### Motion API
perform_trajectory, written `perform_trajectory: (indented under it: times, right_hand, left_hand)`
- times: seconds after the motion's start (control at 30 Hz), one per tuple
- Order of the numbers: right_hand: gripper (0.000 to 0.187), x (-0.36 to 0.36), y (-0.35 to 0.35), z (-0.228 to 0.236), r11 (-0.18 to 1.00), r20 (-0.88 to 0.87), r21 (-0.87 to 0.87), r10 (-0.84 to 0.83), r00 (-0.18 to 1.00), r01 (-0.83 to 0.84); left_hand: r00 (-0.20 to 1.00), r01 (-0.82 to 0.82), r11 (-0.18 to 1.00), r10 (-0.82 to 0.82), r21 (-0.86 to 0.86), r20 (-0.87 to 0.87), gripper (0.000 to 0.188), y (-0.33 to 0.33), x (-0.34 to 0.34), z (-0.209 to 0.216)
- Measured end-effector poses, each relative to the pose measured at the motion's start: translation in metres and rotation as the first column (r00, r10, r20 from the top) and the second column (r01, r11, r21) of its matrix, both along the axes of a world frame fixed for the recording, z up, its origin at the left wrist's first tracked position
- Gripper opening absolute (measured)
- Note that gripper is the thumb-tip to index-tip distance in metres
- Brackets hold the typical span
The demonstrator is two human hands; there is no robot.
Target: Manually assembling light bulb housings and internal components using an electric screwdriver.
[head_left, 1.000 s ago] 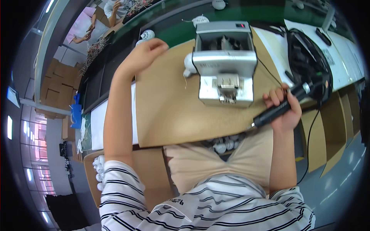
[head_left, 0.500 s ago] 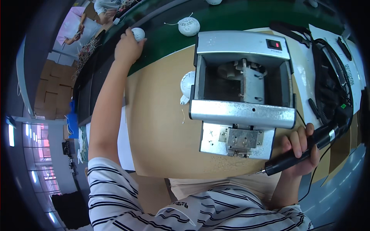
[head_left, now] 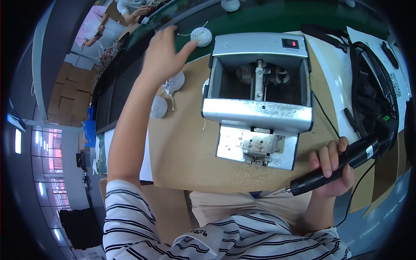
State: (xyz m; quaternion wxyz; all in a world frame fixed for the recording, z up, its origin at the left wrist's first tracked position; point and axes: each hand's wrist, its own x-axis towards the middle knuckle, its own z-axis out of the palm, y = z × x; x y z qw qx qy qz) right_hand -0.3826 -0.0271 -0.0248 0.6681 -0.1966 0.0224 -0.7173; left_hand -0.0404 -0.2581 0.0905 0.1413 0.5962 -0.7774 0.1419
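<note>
Screwdriver (head_left: 311, 181) diagonal, tip lower-left; right hand (head_left: 337, 186) clamped around it, left hand (head_left: 163, 57) spread.

One wide fisheye view looks down from the wearer's head, through the left camera of a side-by-side pair, and faces forward over the lap. The shirt (head_left: 242, 236) fills the lower edge, very near the lens. The machine (head_left: 258, 108) stands close, a little right of centre, seen from above and in front, so its open top shows. The left hand (head_left: 164, 56) lies left of centre near the top, the right hand (head_left: 331, 171) toward the right. Farther off, the belt (head_left: 255, 19) crosses the top and windows (head_left: 50, 169) sit at the left; straight edges bow and black rounds the corners
</note>
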Motion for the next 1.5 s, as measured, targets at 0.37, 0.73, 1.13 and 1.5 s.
perform_trajectory:
  times: [0.37,0.73,1.13,1.5]
  right_hand:
    - [0.034,-0.005,-0.005,-0.006,0.998,0.024,-0.064,0.015,1.000,-0.014]
    - [0.035,0.002,-0.004,-0.003,0.999,0.056,-0.039,0.033,0.998,-0.031]
    - [0.027,0.007,0.001,0.003,0.999,-0.048,-0.033,0.011,0.999,-0.013]
    - [0.027,0.010,0.002,0.007,0.999,-0.074,0.012,-0.042,0.996,0.043]
  left_hand:
    - [0.961,-0.245,0.919,0.188,0.310,0.202,0.085,-0.200,-0.071,-0.045]
    - [0.977,-0.011,0.991,-0.018,0.135,0.213,0.068,-0.190,-0.020,-0.024]
    - [0.997,0.061,0.995,-0.064,0.073,0.041,0.059,0.124,0.022,-0.043]
    - [0.975,-0.202,0.962,0.181,0.183,0.127,0.053,-0.052,0.070,-0.047]
